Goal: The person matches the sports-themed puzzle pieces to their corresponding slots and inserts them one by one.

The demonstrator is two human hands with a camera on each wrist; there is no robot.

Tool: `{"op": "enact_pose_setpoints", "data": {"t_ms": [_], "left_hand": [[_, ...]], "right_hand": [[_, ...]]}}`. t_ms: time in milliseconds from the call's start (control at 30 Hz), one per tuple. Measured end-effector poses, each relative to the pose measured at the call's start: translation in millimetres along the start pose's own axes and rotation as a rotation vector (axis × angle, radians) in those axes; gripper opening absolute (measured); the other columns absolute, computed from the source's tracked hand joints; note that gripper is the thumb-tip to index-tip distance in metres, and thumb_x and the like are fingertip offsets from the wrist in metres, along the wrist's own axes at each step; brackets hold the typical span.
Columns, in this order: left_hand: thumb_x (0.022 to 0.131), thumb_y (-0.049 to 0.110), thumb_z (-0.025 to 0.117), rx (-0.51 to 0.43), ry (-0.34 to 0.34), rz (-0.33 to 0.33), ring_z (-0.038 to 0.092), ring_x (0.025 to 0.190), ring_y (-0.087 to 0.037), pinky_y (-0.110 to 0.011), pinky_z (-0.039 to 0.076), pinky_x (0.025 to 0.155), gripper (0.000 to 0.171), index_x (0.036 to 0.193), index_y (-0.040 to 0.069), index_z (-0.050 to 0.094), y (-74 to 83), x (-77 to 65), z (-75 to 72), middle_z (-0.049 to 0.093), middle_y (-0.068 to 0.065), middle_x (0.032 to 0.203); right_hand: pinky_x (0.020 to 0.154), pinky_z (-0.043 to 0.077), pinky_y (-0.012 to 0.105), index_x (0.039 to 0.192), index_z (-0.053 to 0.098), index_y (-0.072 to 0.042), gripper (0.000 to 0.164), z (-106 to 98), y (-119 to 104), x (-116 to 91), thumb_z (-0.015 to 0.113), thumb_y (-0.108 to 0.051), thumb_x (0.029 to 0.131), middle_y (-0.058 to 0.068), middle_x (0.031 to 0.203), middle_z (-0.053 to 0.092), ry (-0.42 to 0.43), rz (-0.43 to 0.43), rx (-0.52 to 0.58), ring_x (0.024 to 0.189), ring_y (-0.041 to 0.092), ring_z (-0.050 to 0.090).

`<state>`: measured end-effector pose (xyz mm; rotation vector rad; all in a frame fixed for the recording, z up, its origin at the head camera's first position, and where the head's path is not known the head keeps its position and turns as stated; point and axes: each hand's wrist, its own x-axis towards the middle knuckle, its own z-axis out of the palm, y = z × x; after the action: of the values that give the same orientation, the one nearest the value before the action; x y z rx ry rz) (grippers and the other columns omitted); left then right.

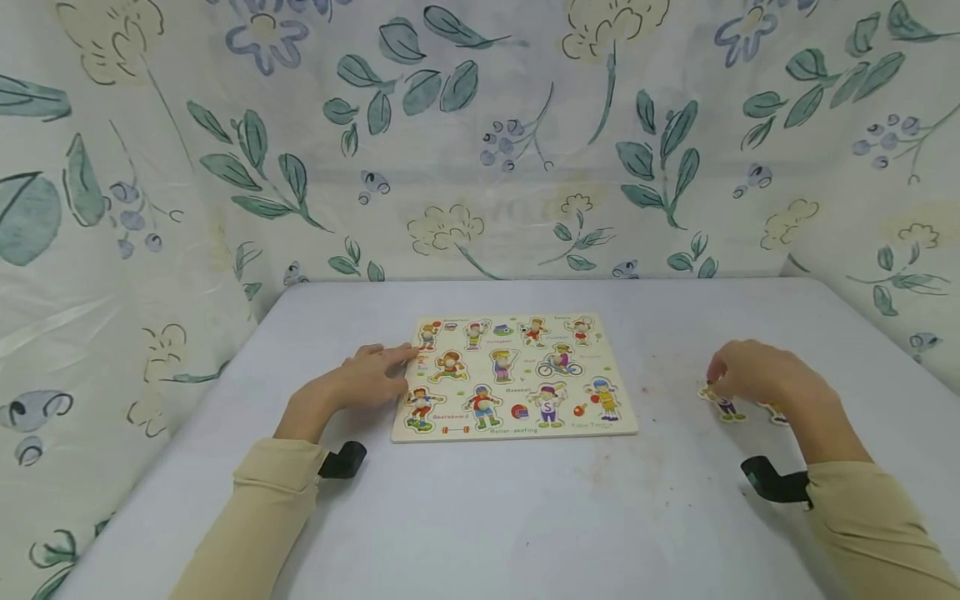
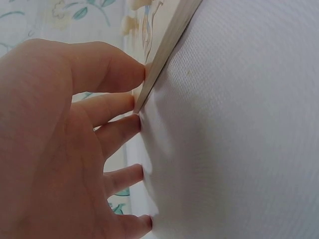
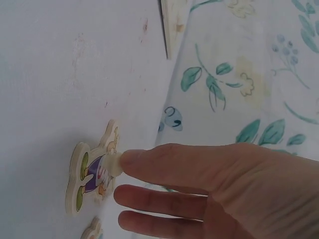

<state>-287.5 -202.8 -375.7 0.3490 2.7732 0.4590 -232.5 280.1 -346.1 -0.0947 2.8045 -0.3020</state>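
A wooden peg puzzle board (image 1: 448, 398) with pictures of children at sports lies flat on the white table. My left hand (image 1: 367, 379) is at its left side, thumb and fingertips at the board's edge (image 2: 164, 59), the other fingers fairly straight and spread against the tabletop. Over at the right, my right hand (image 1: 765, 379) pinches the round knob (image 3: 113, 164) of a puzzle piece (image 3: 92, 177), a child in purple trousers and green shoes. That piece is close over the table; the index finger is hidden behind the thumb.
Another puzzle piece (image 1: 776, 412) lies beside the pinched one, partly hidden by the right wrist. Brownish specks mark the tabletop (image 1: 592, 492) between board and pieces. Floral sheeting (image 1: 517, 200) hangs behind and at both sides. A black camera mount (image 1: 776, 482) juts from the right cuff.
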Motion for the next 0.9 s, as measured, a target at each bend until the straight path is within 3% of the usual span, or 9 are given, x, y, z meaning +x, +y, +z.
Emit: {"op": "enact_pose_setpoints", "data": {"t_ms": [267,467,733,900], "left_hand": [[0.090,0.020,0.047,0.007,0.009,0.031,0.011,0.148,-0.047,-0.072,0.013,0.112,0.067,0.155,0.012,0.033,-0.2,-0.5,0.1,0.024,-0.012,0.163],[0.090,0.019,0.047,-0.001,0.007,0.026,0.010,0.148,-0.046,-0.073,0.012,0.112,0.067,0.155,0.012,0.033,-0.1,-0.8,-0.4,0.023,-0.012,0.163],[0.091,0.020,0.047,0.006,0.014,0.022,0.009,0.148,-0.047,-0.073,0.012,0.112,0.066,0.155,0.013,0.033,-3.1,1.1,1.7,0.023,-0.012,0.163],[0.091,0.020,0.049,0.004,0.014,0.019,0.010,0.148,-0.047,-0.072,0.010,0.112,0.066,0.155,0.012,0.034,-1.8,0.9,1.4,0.024,-0.012,0.163]], "right_hand": [[0.076,0.052,0.053,0.107,0.068,0.002,0.025,1.0,2.9,0.1,0.067,-0.015,0.088,0.016,0.099,0.067,-0.035,0.022,0.015,0.088,0.032,0.059],[0.074,0.053,0.048,0.103,0.068,0.002,0.022,3.5,3.1,2.0,0.068,-0.014,0.088,0.014,0.095,0.066,-0.017,0.017,0.018,0.084,0.029,0.057],[0.064,0.053,0.041,0.100,0.067,0.004,0.020,4.9,-2.0,2.6,0.068,-0.011,0.087,0.013,0.089,0.064,-0.012,0.033,0.004,0.079,0.027,0.055],[0.069,0.053,0.044,0.101,0.068,0.003,0.021,4.1,-2.9,0.5,0.068,-0.013,0.088,0.014,0.091,0.065,-0.006,0.017,-0.007,0.081,0.027,0.056]]}}
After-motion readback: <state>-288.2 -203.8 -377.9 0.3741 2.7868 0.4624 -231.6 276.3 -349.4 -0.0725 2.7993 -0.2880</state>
